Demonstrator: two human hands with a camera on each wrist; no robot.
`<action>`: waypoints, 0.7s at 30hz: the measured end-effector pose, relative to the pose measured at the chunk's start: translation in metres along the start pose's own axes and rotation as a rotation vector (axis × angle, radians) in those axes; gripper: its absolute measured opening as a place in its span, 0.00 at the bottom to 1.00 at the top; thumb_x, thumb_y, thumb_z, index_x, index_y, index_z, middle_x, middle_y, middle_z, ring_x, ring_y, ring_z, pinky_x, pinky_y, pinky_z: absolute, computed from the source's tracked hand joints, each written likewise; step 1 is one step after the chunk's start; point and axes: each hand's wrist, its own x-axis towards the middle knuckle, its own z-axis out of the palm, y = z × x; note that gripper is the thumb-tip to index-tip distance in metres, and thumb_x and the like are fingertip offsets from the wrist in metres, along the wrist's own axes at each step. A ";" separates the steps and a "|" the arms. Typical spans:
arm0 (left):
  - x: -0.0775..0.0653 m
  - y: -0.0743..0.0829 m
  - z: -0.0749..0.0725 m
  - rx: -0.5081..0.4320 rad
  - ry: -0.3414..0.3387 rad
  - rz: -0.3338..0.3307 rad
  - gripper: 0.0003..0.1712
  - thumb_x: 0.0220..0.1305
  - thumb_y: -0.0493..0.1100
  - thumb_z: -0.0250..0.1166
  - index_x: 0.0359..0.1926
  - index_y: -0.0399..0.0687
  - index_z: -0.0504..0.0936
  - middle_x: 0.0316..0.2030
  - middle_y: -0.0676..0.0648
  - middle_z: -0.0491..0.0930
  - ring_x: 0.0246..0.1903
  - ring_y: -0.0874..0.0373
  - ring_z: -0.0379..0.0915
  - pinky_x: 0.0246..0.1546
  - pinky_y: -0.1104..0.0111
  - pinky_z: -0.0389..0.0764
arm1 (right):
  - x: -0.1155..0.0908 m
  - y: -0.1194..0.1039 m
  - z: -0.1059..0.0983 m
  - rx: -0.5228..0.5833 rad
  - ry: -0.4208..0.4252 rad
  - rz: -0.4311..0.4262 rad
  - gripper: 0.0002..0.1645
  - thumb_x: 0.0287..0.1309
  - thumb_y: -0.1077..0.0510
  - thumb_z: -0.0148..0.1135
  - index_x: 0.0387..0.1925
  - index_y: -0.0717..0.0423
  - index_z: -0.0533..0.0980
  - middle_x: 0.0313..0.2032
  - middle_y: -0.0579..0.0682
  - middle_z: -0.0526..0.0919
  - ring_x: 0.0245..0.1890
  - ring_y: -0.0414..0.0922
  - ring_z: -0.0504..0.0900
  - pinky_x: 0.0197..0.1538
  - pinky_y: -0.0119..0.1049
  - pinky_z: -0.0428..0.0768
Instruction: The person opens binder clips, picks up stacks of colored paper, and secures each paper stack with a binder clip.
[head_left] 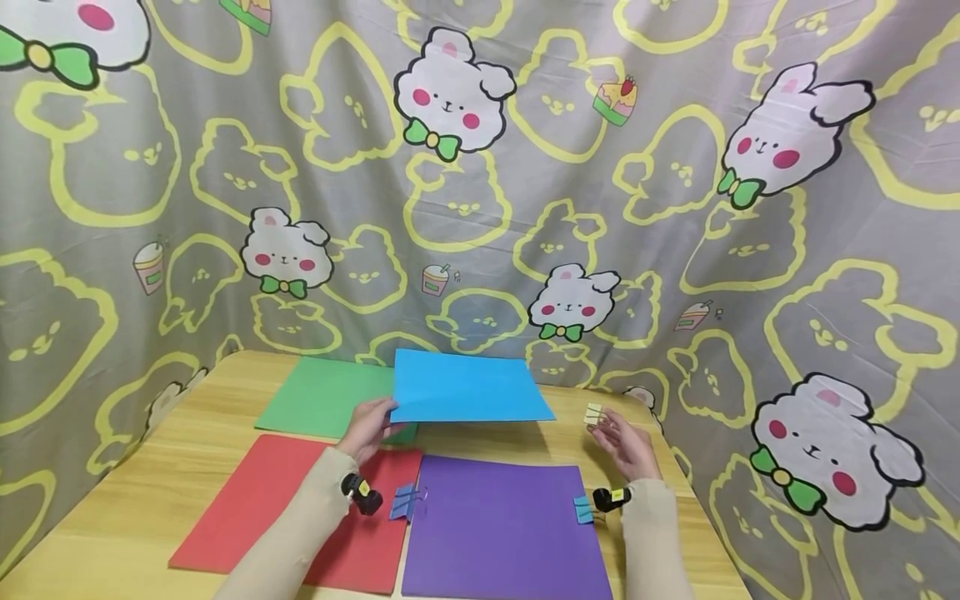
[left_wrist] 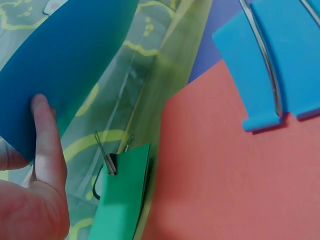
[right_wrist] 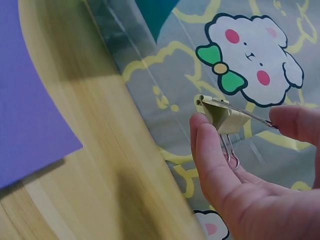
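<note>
My left hand [head_left: 367, 429] pinches a blue sheet of paper [head_left: 468, 387] at its near left corner. The sheet is raised above the back of the table and overlaps a green sheet [head_left: 322, 396] in the head view. My right hand [head_left: 626, 446] holds a pale yellow binder clip [head_left: 593, 414] by its wire handles, to the right of the blue sheet and apart from it. In the right wrist view, the thumb presses one handle of the yellow clip [right_wrist: 227, 117], with fingers on the other side.
A red sheet [head_left: 232, 508] lies front left, a purple sheet [head_left: 502, 533] front centre. One blue binder clip [head_left: 402, 502] is between them, another blue clip [head_left: 583, 510] at the purple sheet's right edge. A patterned curtain [head_left: 480, 192] hangs behind the wooden table [head_left: 112, 508].
</note>
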 end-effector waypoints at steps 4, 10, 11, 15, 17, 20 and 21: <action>-0.003 0.001 -0.003 0.016 0.002 0.004 0.19 0.76 0.34 0.53 0.61 0.24 0.71 0.44 0.47 0.78 0.38 0.65 0.82 0.51 0.66 0.87 | -0.003 -0.001 0.000 0.071 0.008 0.010 0.09 0.75 0.54 0.59 0.46 0.57 0.77 0.37 0.48 0.83 0.42 0.44 0.90 0.62 0.32 0.83; -0.008 -0.001 -0.006 0.012 0.021 0.007 0.25 0.77 0.35 0.52 0.68 0.23 0.67 0.47 0.45 0.81 0.39 0.65 0.84 0.47 0.69 0.88 | -0.002 0.003 0.001 0.106 0.015 -0.011 0.11 0.74 0.54 0.60 0.44 0.59 0.77 0.37 0.50 0.83 0.41 0.45 0.91 0.63 0.34 0.82; -0.009 -0.001 -0.007 0.013 0.021 0.007 0.25 0.77 0.35 0.52 0.69 0.23 0.67 0.47 0.45 0.81 0.39 0.65 0.84 0.46 0.70 0.88 | -0.002 0.004 0.001 0.107 0.020 -0.015 0.11 0.74 0.54 0.61 0.43 0.60 0.77 0.37 0.51 0.83 0.41 0.45 0.91 0.62 0.34 0.83; -0.012 -0.002 -0.009 0.013 0.024 0.016 0.27 0.78 0.36 0.53 0.70 0.23 0.66 0.48 0.45 0.82 0.39 0.65 0.84 0.44 0.71 0.88 | -0.002 0.007 0.004 0.085 0.011 -0.025 0.13 0.74 0.53 0.61 0.42 0.61 0.77 0.35 0.51 0.85 0.41 0.46 0.92 0.59 0.34 0.84; -0.013 -0.003 -0.010 0.023 0.021 0.022 0.27 0.78 0.37 0.53 0.70 0.24 0.66 0.48 0.45 0.83 0.39 0.65 0.85 0.46 0.69 0.88 | -0.003 0.009 0.005 0.068 0.010 -0.034 0.14 0.74 0.51 0.61 0.41 0.60 0.78 0.35 0.51 0.87 0.41 0.46 0.92 0.58 0.34 0.85; -0.015 -0.004 -0.013 0.035 0.006 0.040 0.28 0.78 0.38 0.54 0.72 0.25 0.65 0.47 0.47 0.83 0.40 0.66 0.85 0.50 0.65 0.88 | -0.003 0.011 0.006 0.051 0.015 -0.049 0.15 0.73 0.50 0.62 0.40 0.60 0.79 0.35 0.51 0.89 0.41 0.46 0.92 0.56 0.34 0.86; -0.016 -0.004 -0.015 0.036 -0.001 0.046 0.29 0.78 0.38 0.54 0.72 0.25 0.64 0.47 0.48 0.84 0.40 0.66 0.85 0.51 0.64 0.88 | -0.003 0.011 0.006 0.039 0.015 -0.053 0.16 0.74 0.49 0.61 0.40 0.60 0.79 0.34 0.51 0.89 0.41 0.46 0.92 0.56 0.34 0.86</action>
